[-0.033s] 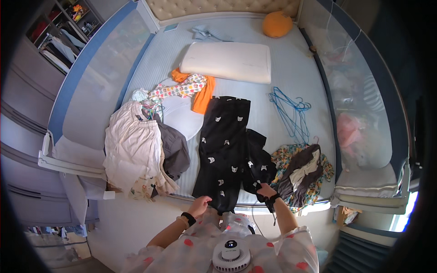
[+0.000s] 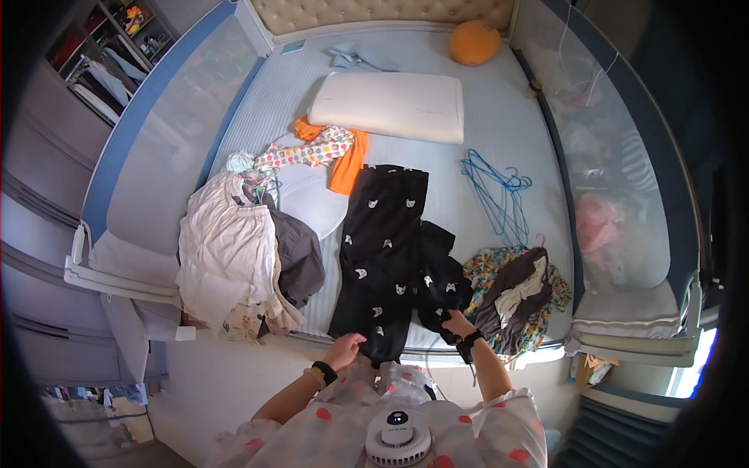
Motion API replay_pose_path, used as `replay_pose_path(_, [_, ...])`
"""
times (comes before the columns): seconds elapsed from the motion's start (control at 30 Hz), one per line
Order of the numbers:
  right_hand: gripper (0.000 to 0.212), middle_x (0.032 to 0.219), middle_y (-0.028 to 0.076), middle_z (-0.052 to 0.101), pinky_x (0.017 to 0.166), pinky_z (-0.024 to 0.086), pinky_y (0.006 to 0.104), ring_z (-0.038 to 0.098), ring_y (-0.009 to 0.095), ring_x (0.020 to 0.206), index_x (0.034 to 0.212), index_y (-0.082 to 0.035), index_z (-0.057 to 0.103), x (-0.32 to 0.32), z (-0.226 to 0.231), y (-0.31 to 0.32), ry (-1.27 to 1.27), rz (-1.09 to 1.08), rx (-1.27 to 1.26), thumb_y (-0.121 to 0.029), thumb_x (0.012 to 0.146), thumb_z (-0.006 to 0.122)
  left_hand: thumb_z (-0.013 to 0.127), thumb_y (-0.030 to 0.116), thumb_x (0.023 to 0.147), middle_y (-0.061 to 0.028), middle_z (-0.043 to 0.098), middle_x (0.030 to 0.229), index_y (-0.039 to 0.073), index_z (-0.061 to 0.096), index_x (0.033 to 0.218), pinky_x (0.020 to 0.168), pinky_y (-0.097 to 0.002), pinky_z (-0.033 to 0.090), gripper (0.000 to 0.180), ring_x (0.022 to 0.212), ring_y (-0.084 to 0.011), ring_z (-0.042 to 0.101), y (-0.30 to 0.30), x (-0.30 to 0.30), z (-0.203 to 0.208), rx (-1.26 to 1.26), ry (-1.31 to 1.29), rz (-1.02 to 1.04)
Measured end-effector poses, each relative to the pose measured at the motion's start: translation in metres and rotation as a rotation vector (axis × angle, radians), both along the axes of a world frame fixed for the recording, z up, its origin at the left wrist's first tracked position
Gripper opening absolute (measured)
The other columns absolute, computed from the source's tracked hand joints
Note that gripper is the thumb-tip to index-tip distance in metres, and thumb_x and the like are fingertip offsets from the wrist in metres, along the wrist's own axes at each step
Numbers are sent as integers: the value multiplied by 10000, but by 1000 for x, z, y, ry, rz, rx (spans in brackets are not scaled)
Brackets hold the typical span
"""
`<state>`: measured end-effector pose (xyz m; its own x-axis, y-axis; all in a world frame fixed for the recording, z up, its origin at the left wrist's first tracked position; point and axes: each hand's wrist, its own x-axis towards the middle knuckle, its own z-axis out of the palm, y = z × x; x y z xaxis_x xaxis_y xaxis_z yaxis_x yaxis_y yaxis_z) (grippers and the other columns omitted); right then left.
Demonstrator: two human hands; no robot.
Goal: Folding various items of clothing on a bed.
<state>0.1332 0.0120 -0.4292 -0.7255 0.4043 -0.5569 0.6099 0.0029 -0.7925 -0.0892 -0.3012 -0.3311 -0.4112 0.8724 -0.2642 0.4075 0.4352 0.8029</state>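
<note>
A long black garment (image 2: 384,234) with white cat-face prints lies lengthwise on the bed in front of me, its far part flat. To the right, another part of it is bunched up. My right hand (image 2: 459,323) is closed on the near end of that bunched part. At the near left corner of the garment is my left hand (image 2: 344,351), its fingers curled at the cloth's edge. A black band circles each wrist.
Pale shorts (image 2: 226,242) top a clothes pile on the left, beside a dark grey garment (image 2: 300,261). Blue hangers (image 2: 503,195) and a patterned clothes heap (image 2: 515,296) lie right. Beyond are orange clothing (image 2: 348,168) and a white pillow (image 2: 390,105). Mesh rails (image 2: 632,187) flank the bed.
</note>
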Motion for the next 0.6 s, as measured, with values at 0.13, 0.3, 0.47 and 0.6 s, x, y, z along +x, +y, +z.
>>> replay_pose_path(0.13, [285, 732, 7, 579, 582, 420, 263, 524, 101, 659, 965, 17, 617, -28, 95, 17, 116, -132, -170, -44, 693, 561, 535, 20, 845, -102, 658, 1025, 11, 606, 1086, 814, -299, 508, 251, 919, -207, 642, 55, 23, 8, 129, -273, -38])
replay_pose_path(0.3, [453, 939, 77, 623, 770, 456, 267, 561, 140, 853, 1142, 68, 527, -69, 254, 10, 322, 117, -303, -146, 764, 656, 676, 214, 826, -219, 375, 1375, -4, 317, 1358, 1048, -364, 339, 678, 1275, -310, 393, 132, 53, 14, 311, -143, -121])
replay_pose_path(0.47, [636, 989, 252, 615, 785, 471, 334, 607, 288, 876, 1226, 76, 456, -84, 390, 7, 283, 596, 333, -268, 769, 732, 705, 225, 771, -246, 494, 1202, -35, 490, 1205, 943, -441, 401, 550, 1104, -406, 477, 181, 41, 84, 374, 42, -105])
replay_pose_path(0.6, [438, 901, 247, 635, 722, 499, 402, 608, 413, 857, 1095, 1, 572, -84, 460, 28, 358, 510, 686, -276, 783, 704, 600, 198, 864, -233, 612, 828, -17, 574, 1018, 717, -431, 469, 266, 831, -404, 584, 164, -8, 150, 401, 145, -123])
